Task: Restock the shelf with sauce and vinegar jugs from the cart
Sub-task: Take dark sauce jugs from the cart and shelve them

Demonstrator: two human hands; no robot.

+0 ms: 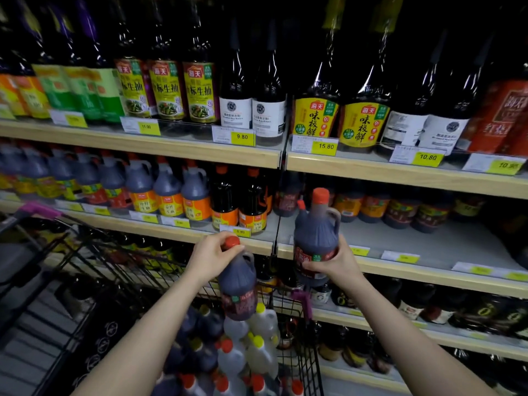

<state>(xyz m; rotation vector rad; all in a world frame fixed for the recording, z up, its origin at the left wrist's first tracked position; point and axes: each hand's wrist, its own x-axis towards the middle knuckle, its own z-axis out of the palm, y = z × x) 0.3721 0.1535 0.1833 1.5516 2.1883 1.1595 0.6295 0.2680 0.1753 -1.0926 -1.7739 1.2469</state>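
My left hand (213, 257) grips the red-capped top of a dark sauce jug (238, 287), which hangs above the cart. My right hand (335, 262) holds a second dark sauce jug (315, 232) by its lower body, upright, at the front edge of the middle shelf (405, 247). The wire cart (308, 352) below holds several jugs: dark ones with red caps and pale vinegar jugs (261, 324) with yellow caps. Behind the raised jug the shelf has a bare grey stretch, with dark jugs (400, 212) standing at its back.
Rows of handled sauce jugs (168, 192) and tall bottles (253, 201) fill the middle shelf to the left. The upper shelf (400, 170) carries tall soy sauce bottles with yellow price tags. Lower shelves to the right hold more bottles. The cart's purple handle (37, 208) is at the left.
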